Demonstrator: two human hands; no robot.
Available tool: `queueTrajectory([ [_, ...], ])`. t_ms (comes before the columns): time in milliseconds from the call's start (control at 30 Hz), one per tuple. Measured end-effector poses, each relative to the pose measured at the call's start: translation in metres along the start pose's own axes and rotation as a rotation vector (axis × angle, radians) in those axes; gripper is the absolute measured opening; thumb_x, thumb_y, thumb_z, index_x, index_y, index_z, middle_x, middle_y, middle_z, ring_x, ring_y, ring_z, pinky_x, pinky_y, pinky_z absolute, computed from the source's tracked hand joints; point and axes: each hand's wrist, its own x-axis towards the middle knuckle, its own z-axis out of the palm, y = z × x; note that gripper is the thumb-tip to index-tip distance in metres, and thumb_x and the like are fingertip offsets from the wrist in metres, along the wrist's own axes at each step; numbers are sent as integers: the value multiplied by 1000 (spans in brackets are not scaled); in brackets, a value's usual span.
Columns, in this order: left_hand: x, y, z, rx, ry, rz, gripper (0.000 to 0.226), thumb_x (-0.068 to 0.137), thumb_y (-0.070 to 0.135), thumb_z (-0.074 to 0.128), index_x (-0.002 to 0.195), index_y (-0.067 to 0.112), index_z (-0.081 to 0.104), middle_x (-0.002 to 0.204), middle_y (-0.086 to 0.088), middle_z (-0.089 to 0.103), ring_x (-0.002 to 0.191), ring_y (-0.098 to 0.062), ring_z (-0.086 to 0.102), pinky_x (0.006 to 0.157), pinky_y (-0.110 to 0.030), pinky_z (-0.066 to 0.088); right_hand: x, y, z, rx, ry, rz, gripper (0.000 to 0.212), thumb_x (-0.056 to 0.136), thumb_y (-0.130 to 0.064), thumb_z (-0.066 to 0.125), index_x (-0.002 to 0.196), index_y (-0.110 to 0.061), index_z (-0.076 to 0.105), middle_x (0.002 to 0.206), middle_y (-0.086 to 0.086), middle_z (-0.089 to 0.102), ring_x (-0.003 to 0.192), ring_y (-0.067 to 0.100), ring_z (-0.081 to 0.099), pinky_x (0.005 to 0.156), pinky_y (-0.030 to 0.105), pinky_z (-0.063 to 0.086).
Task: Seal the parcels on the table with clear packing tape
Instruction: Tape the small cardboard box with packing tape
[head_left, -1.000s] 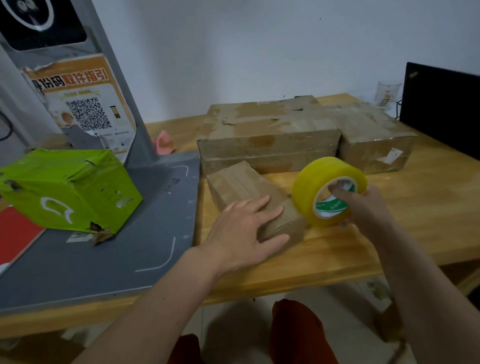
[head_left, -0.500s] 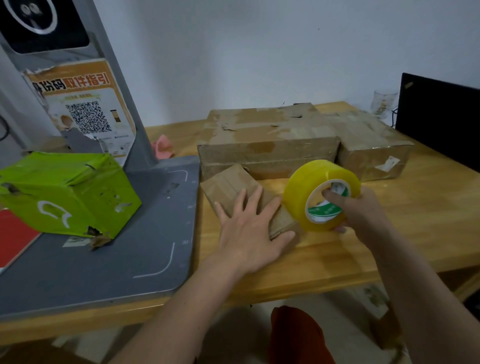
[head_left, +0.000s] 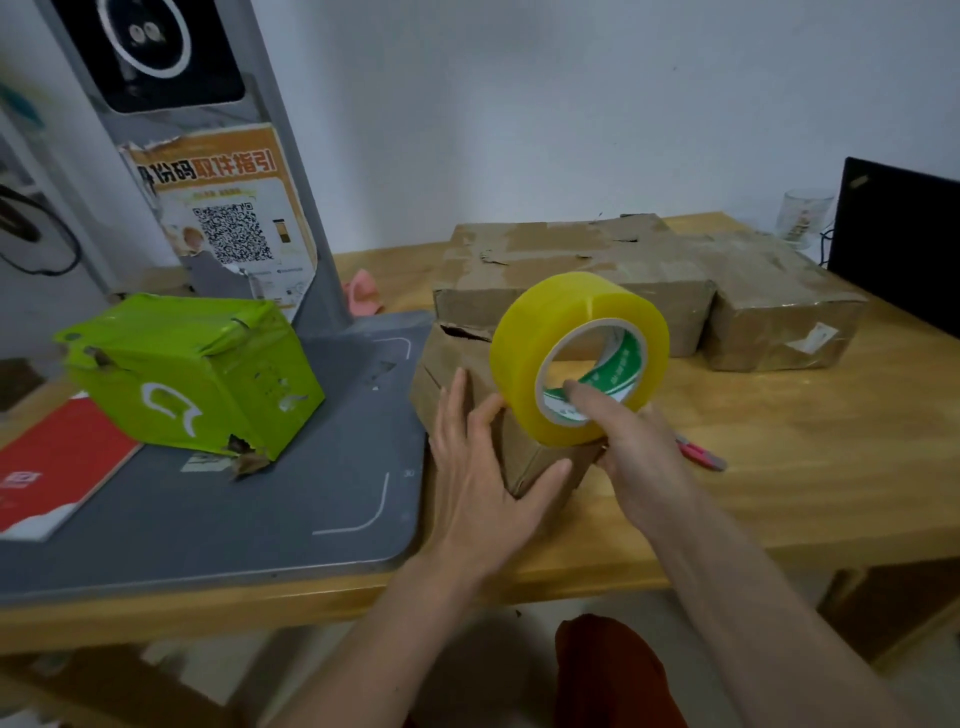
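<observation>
Keep left hand (head_left: 480, 467) flat-fingered on small parcel (head_left: 540, 457), right hand (head_left: 631, 457) fingers hooked through tape roll (head_left: 579, 356), and draw tape straight along seam.

**Parcels and tape: condition and position**

Small brown cardboard parcel (head_left: 540, 457) lies on the wooden table, near its front edge, one corner toward the camera. Yellowish tape roll (head_left: 579, 356) stands on edge atop it, its white-and-green core facing the viewer. Two larger, worn cardboard parcels (head_left: 566, 270) (head_left: 779, 317) lie side by side behind. Green-wrapped parcel (head_left: 192, 371) rests tilted at left, wrapping torn.
</observation>
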Motion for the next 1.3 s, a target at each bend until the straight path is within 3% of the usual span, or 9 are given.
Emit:
queueTrajectory([
  [67, 3, 3, 4, -100, -16, -62, 89, 75, 70, 63, 147, 49, 14, 162, -3, 17, 151, -17, 13, 122, -43, 20, -2, -10, 3, -106, -13, -99, 6, 88, -16, 69, 91, -21, 72, 88, -6, 76, 87, 9, 71, 79, 36, 56],
  [233, 5, -1, 12, -278, -108, -248, 101, 60, 83, 69, 143, 29, 46, 144, 12, 49, 136, -5, 42, 114, -40, 37, -5, -19, 7, -499, -47, -282, 18, 86, -37, 67, 76, -22, 70, 75, -6, 71, 76, 12, 66, 70, 39, 53],
  [367, 4, -8, 6, -261, -57, -191, 98, 65, 78, 72, 145, 32, 41, 147, 7, 46, 139, -10, 40, 116, -42, 35, -2, -26, 7, -625, -25, -331, 29, 91, -29, 63, 62, -25, 60, 55, -15, 59, 61, 8, 56, 58, 26, 39],
  [500, 5, -5, -2, -163, -61, -85, 85, 71, 60, 75, 131, 72, 17, 158, 9, 21, 149, -12, 19, 120, -45, 28, 8, -30, -4, -354, -22, -280, 21, 93, -20, 63, 77, -30, 72, 81, -7, 74, 84, 14, 69, 74, 37, 55],
  [600, 2, -10, -2, -141, -52, -18, 72, 73, 59, 73, 133, 53, 33, 158, 13, 15, 150, -10, 15, 120, -47, 28, 16, -30, -15, -198, -43, -145, 10, 94, -23, 62, 96, -28, 71, 97, -1, 75, 94, 21, 71, 76, 49, 59],
  [733, 1, -14, -1, -140, -46, -33, 75, 73, 59, 73, 135, 26, 45, 157, 12, 18, 149, -13, 21, 116, -51, 33, 25, -24, -35, 168, -71, 50, 44, 87, -29, 62, 128, -15, 58, 121, 13, 68, 103, 32, 69, 70, 51, 59],
  [967, 11, 9, -14, 106, -151, -94, 84, 66, 74, 58, 131, 24, 39, 160, 8, 16, 152, -13, 1, 123, -48, 17, 18, -4, -26, 256, -184, 117, 47, 79, -16, 67, 125, -10, 61, 120, 13, 69, 109, 27, 67, 88, 41, 56],
  [1167, 33, 40, -21, 229, -406, -93, 124, 65, 79, 61, 157, 33, -8, 165, 12, 10, 152, -6, 2, 123, -40, -9, 22, -7, -32, 233, -104, 125, 30, 93, -14, 58, 123, -11, 60, 110, 11, 73, 99, 25, 71, 73, 40, 59],
  [1300, 31, 38, -18, 375, -338, -61, 121, 77, 72, 63, 158, 20, -10, 166, 6, 6, 151, -8, 2, 124, -32, -6, 25, -10, -36, 171, -95, 109, 29, 94, -20, 59, 122, -14, 60, 110, 11, 73, 97, 28, 72, 67, 42, 59],
])
